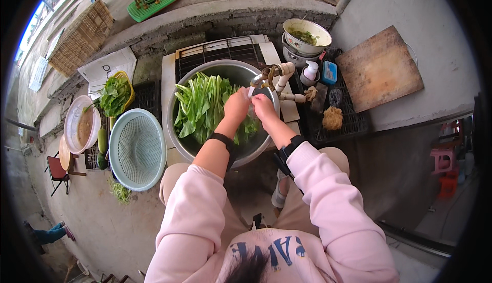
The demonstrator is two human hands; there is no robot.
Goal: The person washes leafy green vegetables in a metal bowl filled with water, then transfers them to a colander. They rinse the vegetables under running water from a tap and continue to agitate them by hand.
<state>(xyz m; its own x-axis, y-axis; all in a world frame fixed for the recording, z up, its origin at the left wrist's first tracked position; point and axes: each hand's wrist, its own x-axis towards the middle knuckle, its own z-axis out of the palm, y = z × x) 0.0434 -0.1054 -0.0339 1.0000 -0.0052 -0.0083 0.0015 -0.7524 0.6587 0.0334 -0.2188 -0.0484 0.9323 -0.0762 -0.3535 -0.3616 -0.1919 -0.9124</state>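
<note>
Both of my hands are close together under a metal tap (258, 78), where a white stream of water falls between them. My left hand (236, 108) is curled, its fingertips near the stream. My right hand (264, 108) is bent inward beside it, thumb and fingers close together. What the fingers hold, if anything, is hidden. Below them is a large metal basin (184, 150). Long leafy greens (203, 102) fill its left side, with pale stalks pointing away from me. More leaves show beneath my hands, and the basin's right side looks wet.
To the left stand a light blue plastic colander (138, 150), a yellow basket (130, 90) of leaves and a pale plastic basin (92, 137). At right, a wooden cutting board (382, 69) leans on the wall, near a pump bottle (310, 71), a scrubber (332, 118) and an enamel bowl (307, 46).
</note>
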